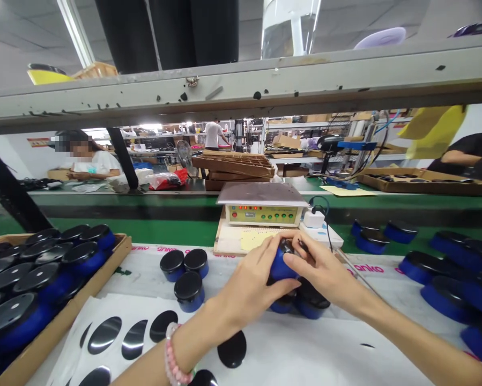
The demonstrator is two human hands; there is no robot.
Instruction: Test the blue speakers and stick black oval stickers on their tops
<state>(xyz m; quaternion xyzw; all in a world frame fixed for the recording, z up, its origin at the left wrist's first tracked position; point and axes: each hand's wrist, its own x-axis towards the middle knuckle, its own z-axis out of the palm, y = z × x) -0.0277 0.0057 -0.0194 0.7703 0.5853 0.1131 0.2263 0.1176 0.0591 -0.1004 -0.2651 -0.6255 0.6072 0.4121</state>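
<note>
Both hands are on one small blue puck with a black top, held up off the table. Left hand wraps it from the near-left side, thumb across the blue wall, fingers closed over the top. Right hand comes in from the right, fingertips pinched at the puck's top edge; what exactly they pinch is hidden between the fingers. So both grips are closed on the same part.

Directly under the grip: two more blue pucks sit on the white sheet, partly covered by the hands. Just behind the grip, touching distance, a flat tester box with a row of red and green lights, and a white adapter with a black cord beside it on the right.

Left of the grip, apart from it: three loose pucks standing black side up in a tight cluster. Nearer the body and left of the wrist, black oval stickers on backing paper. A pink bead bracelet is on the left wrist.

Far left: a cardboard tray packed with bigger blue-and-black discs. Far right: the same kind of discs loose on the table.

Across the green belt, another person sits at the opposite bench.
</note>
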